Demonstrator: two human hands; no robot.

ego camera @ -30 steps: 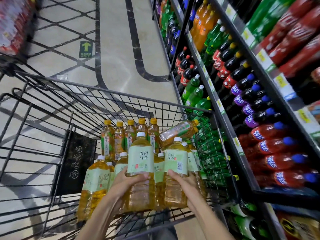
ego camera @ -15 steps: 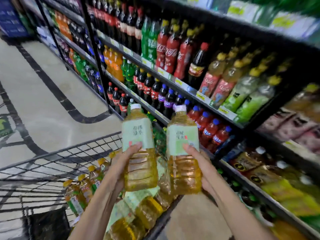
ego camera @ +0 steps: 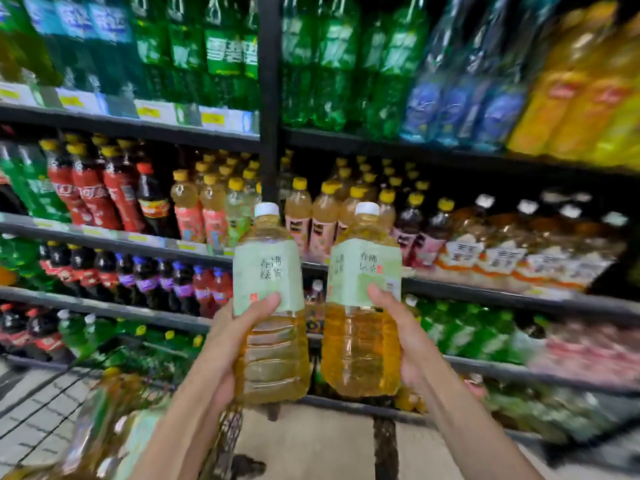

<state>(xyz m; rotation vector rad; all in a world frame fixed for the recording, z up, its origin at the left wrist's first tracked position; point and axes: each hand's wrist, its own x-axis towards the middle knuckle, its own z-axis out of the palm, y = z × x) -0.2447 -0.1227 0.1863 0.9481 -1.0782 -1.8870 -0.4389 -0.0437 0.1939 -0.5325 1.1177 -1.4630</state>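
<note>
Two large amber tea bottles with pale green labels and white caps are held upright side by side in front of the drink shelves. My left hand (ego camera: 230,344) grips the left tea bottle (ego camera: 268,271) low on its body, thumb on the label's lower edge. My right hand (ego camera: 403,337) grips the right tea bottle (ego camera: 360,344) the same way. The bottles stand a small gap apart, at about the height of the second shelf from the floor.
The wire shopping cart (ego camera: 38,407) sits at the lower left with blurred tea bottles (ego camera: 100,420) in it. Shelves (ego camera: 485,297) packed with soda and tea bottles fill the view ahead. A dark upright post (ego camera: 270,98) divides the shelving.
Both bottles were lifted out of the cart and carried up and toward the shelves. The view swung from the cart to face the shelving head on.
</note>
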